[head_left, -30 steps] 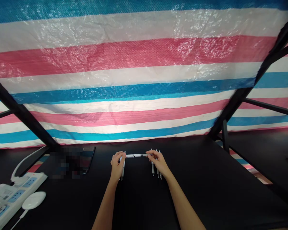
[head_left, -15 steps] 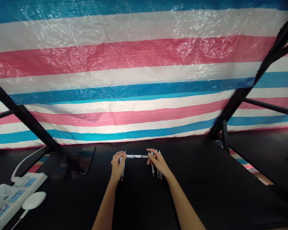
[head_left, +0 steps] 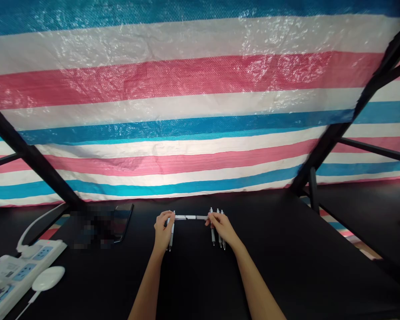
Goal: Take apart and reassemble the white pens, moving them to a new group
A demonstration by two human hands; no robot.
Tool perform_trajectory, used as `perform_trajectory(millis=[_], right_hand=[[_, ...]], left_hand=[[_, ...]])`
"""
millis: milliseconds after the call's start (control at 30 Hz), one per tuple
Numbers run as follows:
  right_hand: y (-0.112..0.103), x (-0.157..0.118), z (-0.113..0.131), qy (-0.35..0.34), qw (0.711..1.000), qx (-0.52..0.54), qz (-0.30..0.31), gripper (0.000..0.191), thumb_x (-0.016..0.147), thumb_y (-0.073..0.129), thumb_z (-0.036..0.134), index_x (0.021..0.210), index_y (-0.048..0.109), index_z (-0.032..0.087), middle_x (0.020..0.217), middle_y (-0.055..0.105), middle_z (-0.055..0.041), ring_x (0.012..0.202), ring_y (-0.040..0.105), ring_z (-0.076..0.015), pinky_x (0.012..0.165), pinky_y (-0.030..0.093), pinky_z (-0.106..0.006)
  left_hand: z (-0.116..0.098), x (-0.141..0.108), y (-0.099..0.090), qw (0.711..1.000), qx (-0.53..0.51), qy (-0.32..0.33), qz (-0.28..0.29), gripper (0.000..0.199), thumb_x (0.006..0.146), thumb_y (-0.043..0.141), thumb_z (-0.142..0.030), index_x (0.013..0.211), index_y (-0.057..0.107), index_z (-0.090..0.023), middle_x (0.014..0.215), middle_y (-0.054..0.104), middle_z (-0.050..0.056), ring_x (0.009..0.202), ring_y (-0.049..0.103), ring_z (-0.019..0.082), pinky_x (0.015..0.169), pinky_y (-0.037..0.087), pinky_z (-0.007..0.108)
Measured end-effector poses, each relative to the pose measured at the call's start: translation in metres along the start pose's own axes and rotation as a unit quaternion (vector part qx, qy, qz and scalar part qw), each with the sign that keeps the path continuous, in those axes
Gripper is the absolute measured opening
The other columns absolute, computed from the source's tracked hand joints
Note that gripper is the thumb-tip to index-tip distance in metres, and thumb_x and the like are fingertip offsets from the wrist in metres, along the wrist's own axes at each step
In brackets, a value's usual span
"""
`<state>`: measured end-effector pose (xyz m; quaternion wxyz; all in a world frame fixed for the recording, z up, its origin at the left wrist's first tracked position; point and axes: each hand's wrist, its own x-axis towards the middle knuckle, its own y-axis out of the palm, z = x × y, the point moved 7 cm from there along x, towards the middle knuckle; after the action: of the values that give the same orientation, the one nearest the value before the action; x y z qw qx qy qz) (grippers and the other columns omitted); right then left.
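The left hand (head_left: 163, 227) and right hand (head_left: 222, 226) pinched the ends of a thin white plastic pen (head_left: 190, 217), lying sideways over the black table (head_left: 286, 266). It looked light, stiff, and easy to hold by its ends.

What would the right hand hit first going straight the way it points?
The crosswise white pen the right hand pinches; past that, the way looks free to the striped tarp behind the black table, though depth is unclear.

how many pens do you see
5 pens: one held level between the left hand and right hand, one at the left hand, three at the right; others may be hidden.
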<state>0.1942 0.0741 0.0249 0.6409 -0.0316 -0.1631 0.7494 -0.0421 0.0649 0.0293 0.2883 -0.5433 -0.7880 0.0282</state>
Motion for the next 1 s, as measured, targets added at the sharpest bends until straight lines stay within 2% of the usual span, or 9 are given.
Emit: perform_trajectory(millis=[100, 167, 300, 467, 667, 833, 900, 1000], right_hand=[[0.001, 0.000, -0.004, -0.005, 0.998, 0.063, 0.003, 0.032, 0.079, 0.058, 0.048, 0.089, 0.062, 0.018, 0.069, 0.064, -0.0020, 0.058, 0.056, -0.0144, 0.056, 0.044, -0.026], [0.001, 0.001, -0.006, -0.011, 0.995, 0.099, 0.004, 0.034, 0.074, 0.065, 0.046, 0.094, 0.058, 0.019, 0.071, 0.065, -0.0018, 0.061, 0.057, -0.0148, 0.057, 0.044, -0.026], [0.001, 0.003, -0.008, -0.005, 0.993, 0.116, 0.004, 0.034, 0.074, 0.062, 0.050, 0.086, 0.057, 0.018, 0.073, 0.067, -0.0044, 0.063, 0.058, -0.0155, 0.057, 0.045, -0.026], [-0.001, 0.002, 0.000, 0.000, 1.000, 0.031, 0.000, 0.046, 0.084, 0.045, 0.057, 0.068, 0.062, 0.017, 0.068, 0.065, -0.0047, 0.055, 0.055, -0.0134, 0.056, 0.043, -0.026], [0.004, 0.000, 0.003, -0.012, 0.998, 0.041, 0.040, 0.041, 0.082, 0.050, 0.055, 0.071, 0.064, 0.018, 0.071, 0.066, -0.0034, 0.059, 0.056, -0.0143, 0.056, 0.042, -0.025], [0.005, 0.000, 0.004, -0.013, 0.999, 0.003, 0.034, 0.057, 0.088, 0.037, 0.058, 0.056, 0.062, 0.018, 0.060, 0.062, -0.0043, 0.058, 0.056, -0.0154, 0.057, 0.042, -0.026], [0.005, 0.000, 0.003, -0.007, 0.999, 0.013, 0.030, 0.054, 0.088, 0.038, 0.058, 0.062, 0.064, 0.017, 0.061, 0.063, -0.0041, 0.059, 0.057, -0.0155, 0.058, 0.042, -0.027], [0.006, 0.000, -0.001, 0.000, 0.998, 0.049, 0.031, 0.040, 0.083, 0.051, 0.054, 0.088, 0.064, 0.018, 0.067, 0.064, -0.0027, 0.060, 0.057, -0.0154, 0.058, 0.044, -0.027]], left_hand=[[0.001, 0.001, 0.000, 1.000, 0.008, -0.004, 0.003, 0.035, 0.080, 0.049, -0.051, 0.071, 0.067, -0.021, 0.094, 0.066, 0.007, 0.095, 0.057, 0.024, 0.085, 0.045, 0.037], [0.001, 0.001, 0.000, 1.000, 0.009, -0.007, 0.006, 0.035, 0.080, 0.049, -0.051, 0.071, 0.067, -0.021, 0.093, 0.066, 0.007, 0.094, 0.057, 0.024, 0.085, 0.045, 0.038], [-0.001, 0.001, 0.001, 1.000, 0.010, 0.000, 0.004, 0.035, 0.080, 0.049, -0.050, 0.070, 0.067, -0.021, 0.092, 0.066, 0.007, 0.094, 0.057, 0.023, 0.086, 0.044, 0.037], [-0.002, 0.001, 0.000, 1.000, 0.014, 0.004, -0.001, 0.035, 0.080, 0.049, -0.050, 0.071, 0.067, -0.021, 0.092, 0.067, 0.007, 0.094, 0.058, 0.024, 0.085, 0.045, 0.038], [-0.001, 0.001, -0.001, 1.000, 0.028, 0.002, -0.004, 0.035, 0.080, 0.049, -0.050, 0.072, 0.068, -0.022, 0.092, 0.067, 0.007, 0.094, 0.058, 0.024, 0.086, 0.045, 0.039], [-0.003, 0.000, 0.000, 1.000, 0.027, 0.008, -0.001, 0.035, 0.081, 0.049, -0.049, 0.070, 0.068, -0.022, 0.093, 0.067, 0.006, 0.093, 0.058, 0.024, 0.085, 0.045, 0.037], [-0.003, 0.000, 0.000, 1.000, 0.027, 0.008, 0.000, 0.034, 0.081, 0.049, -0.049, 0.071, 0.068, -0.022, 0.093, 0.067, 0.006, 0.093, 0.058, 0.024, 0.085, 0.045, 0.037], [-0.002, 0.000, 0.000, 1.000, 0.031, 0.005, 0.004, 0.034, 0.081, 0.049, -0.049, 0.072, 0.068, -0.022, 0.093, 0.067, 0.006, 0.093, 0.058, 0.024, 0.085, 0.044, 0.037]])
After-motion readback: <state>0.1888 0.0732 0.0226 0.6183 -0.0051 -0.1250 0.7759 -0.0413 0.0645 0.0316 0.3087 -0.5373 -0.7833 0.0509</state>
